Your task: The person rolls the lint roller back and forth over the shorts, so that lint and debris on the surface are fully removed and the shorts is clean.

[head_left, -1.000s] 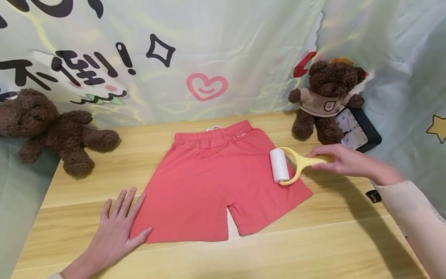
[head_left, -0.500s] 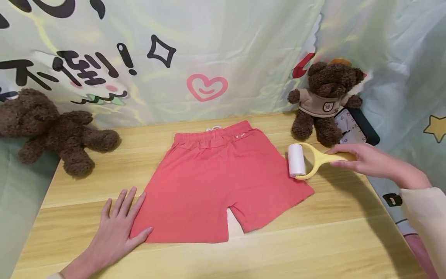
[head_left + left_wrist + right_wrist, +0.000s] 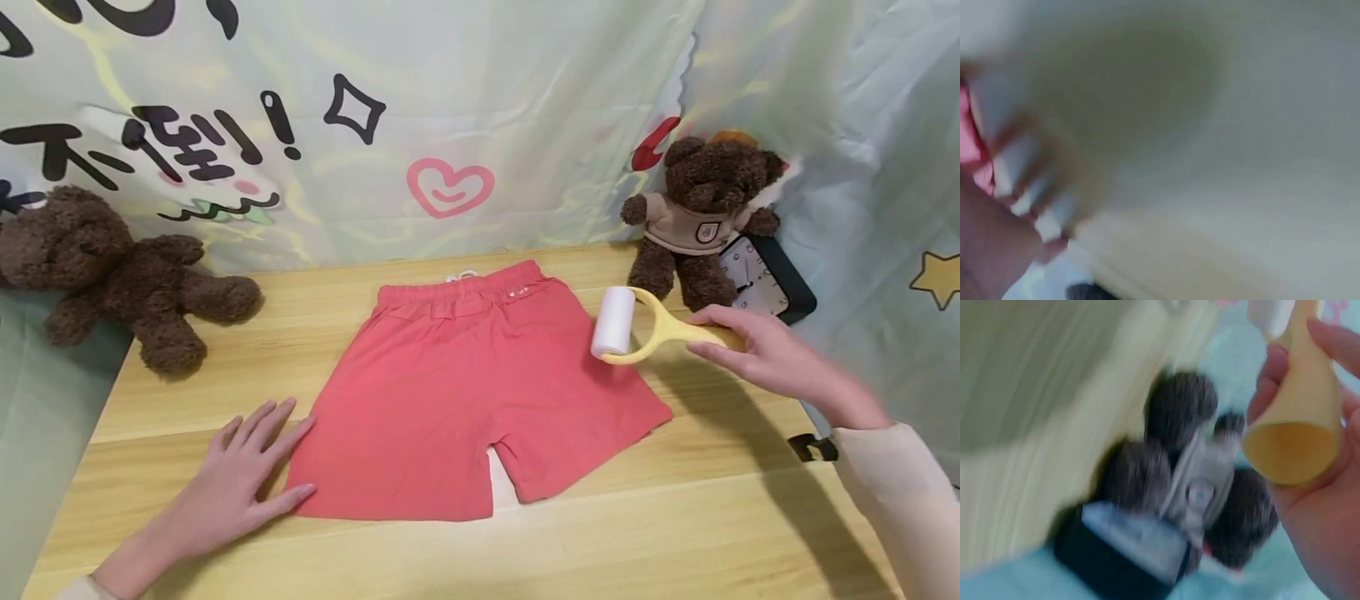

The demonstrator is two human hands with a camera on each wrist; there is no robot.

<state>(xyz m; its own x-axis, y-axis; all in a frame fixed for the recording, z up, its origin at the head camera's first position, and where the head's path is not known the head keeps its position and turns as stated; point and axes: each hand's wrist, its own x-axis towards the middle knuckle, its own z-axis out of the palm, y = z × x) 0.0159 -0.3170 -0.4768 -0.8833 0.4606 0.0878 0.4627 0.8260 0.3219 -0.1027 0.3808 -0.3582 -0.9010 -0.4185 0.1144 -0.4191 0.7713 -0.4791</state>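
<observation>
Red shorts [image 3: 435,400] lie flat on the wooden table, waistband toward the back. By their left leg is my left hand [image 3: 236,475], fingers spread, thumb and forefinger tips at the fabric's edge. My right hand [image 3: 772,354] grips the yellow handle of a lint roller [image 3: 613,323]. Its white roll is over the right side of the shorts and looks slightly raised, with a shadow below. In the right wrist view the fingers wrap the hollow yellow handle [image 3: 1307,400]. The left wrist view is blurred; the left hand [image 3: 997,237] shows at its left edge.
A brown teddy bear [image 3: 135,275] leans at the left. Another bear in a beige top [image 3: 693,221] sits back right, beside a black-framed clock [image 3: 765,279]. A printed curtain [image 3: 525,125] hangs behind the table [image 3: 600,542].
The lint roller first moved right to the shorts' edge, then came back left and toward the back. My left hand has shifted slightly left, its fingers drawing back from the fabric.
</observation>
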